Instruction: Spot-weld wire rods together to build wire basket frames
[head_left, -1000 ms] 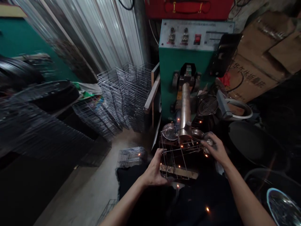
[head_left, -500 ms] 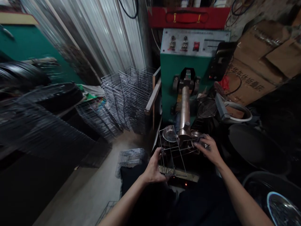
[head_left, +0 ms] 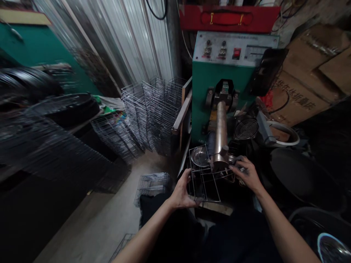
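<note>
My left hand (head_left: 181,193) is closed around the left side of a small bent wire rack (head_left: 216,189), thumb below and fingers above. The rack sits under the end of a thick metal welder arm (head_left: 221,128), which comes out of a green spot-welding machine (head_left: 203,80). To the right of the arm's tip, my right hand (head_left: 247,174) pinches at the rack's far right side. Its fingertips partly hide what they grip, and a small dark piece shows by them. Behind the rack lies a shiny metal bowl (head_left: 197,156).
Stacked wire racks (head_left: 153,109) stand left of the machine, and more racks (head_left: 153,184) lie on the floor by my leg. A wooden bar (head_left: 182,115) juts beside the machine. Right are a round fan grille (head_left: 246,128), a dark round pan (head_left: 293,171) and cardboard boxes (head_left: 298,91).
The view has shifted, so the machine appears farther right. Glowing orange specks below the rack are gone. Both hands keep their hold, and the rack's tilt has changed slightly.
</note>
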Demonstrator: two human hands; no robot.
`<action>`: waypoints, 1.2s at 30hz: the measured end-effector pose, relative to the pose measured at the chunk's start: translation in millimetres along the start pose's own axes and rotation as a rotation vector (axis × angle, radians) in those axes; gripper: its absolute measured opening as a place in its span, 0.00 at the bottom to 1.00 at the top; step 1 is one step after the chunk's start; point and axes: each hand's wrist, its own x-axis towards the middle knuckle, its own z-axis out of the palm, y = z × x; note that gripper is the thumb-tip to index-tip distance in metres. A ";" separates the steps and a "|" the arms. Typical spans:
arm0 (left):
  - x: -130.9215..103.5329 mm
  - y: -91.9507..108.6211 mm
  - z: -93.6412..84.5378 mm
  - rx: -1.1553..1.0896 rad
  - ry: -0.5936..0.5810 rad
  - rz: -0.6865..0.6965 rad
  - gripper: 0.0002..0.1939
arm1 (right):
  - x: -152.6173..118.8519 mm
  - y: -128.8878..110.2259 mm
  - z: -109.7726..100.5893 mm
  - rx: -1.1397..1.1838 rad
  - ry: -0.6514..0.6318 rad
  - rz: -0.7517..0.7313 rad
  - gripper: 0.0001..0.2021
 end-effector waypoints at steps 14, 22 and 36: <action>13.3 3.4 -4.0 0.023 -0.031 0.060 0.57 | -0.3 1.1 2.1 0.021 0.035 0.026 0.22; 15.8 5.3 -6.3 -0.004 -0.061 0.074 0.55 | -7.4 30.4 -0.8 0.232 0.228 0.291 0.23; 8.9 33.0 2.3 0.020 -0.042 -0.027 0.51 | -9.4 19.0 -4.1 0.276 0.257 0.347 0.30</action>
